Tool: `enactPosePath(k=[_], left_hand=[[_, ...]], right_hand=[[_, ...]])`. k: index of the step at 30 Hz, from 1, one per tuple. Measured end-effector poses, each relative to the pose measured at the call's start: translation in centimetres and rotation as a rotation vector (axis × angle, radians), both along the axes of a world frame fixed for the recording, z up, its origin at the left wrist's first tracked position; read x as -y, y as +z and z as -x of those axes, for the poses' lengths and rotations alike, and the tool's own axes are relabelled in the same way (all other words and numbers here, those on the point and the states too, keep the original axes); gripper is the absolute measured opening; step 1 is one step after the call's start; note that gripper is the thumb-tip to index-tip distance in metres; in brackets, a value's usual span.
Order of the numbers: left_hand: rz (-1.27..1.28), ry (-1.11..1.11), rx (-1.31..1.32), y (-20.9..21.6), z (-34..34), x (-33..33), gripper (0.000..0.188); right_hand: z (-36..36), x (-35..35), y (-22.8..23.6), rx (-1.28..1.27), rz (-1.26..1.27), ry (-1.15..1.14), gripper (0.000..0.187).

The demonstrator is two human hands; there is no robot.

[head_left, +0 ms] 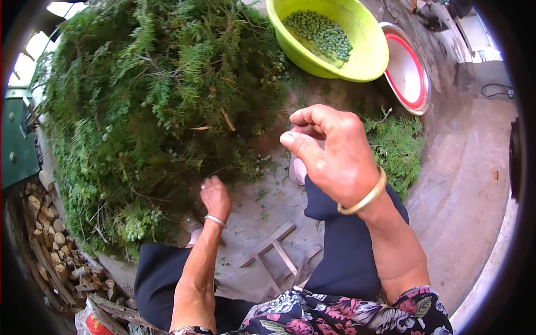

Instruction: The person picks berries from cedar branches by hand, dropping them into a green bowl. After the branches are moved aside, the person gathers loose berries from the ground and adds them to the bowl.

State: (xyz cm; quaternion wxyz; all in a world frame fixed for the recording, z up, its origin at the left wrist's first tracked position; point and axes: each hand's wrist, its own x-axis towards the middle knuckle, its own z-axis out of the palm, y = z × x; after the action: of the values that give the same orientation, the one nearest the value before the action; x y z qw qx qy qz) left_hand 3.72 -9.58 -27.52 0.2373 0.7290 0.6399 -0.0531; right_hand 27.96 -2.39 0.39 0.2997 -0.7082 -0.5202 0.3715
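A large heap of green conifer branches [162, 95] with small pale-green berries lies in front of me and to the left. At its near edge is my left hand [215, 196], a silver bracelet on its wrist; its fingers are bent closed against the sprigs, and what they grip is hidden. My right hand [330, 151], wearing a gold-coloured bangle, is raised right of the heap. Its fingers curl inward with the thumb beside them; their inside does not show. Beyond it stands a yellow-green basin [365, 58] holding many green berries [321, 36].
A white enamel basin with a red band [406, 70] leans beside the yellow-green one. Loose green sprigs [395, 148] lie to the right. A small wooden frame [277, 251] lies between my legs. Cut firewood [58, 240] is stacked at the left, below a dark green panel [19, 139].
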Motion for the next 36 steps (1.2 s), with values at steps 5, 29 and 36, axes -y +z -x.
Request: enactPosePath(k=[5,29,36], left_hand=[[-0.203,-0.119,-0.271,-4.7,-0.3,-2.2,0.033],[-0.129,0.644,1.319,28.5,4.1,-9.9,0.015],[-0.045,0.540,1.203,29.8,1.2,-9.5,0.011]], right_hand=[[-1.0,-0.4,0.4,-0.001,-0.018,-0.038,0.021],[7.8,-3.4,0.1,-0.701,-0.095,0.151,0.022],[9.5,-4.2,-0.4,-1.351,0.090,-0.067,0.025]])
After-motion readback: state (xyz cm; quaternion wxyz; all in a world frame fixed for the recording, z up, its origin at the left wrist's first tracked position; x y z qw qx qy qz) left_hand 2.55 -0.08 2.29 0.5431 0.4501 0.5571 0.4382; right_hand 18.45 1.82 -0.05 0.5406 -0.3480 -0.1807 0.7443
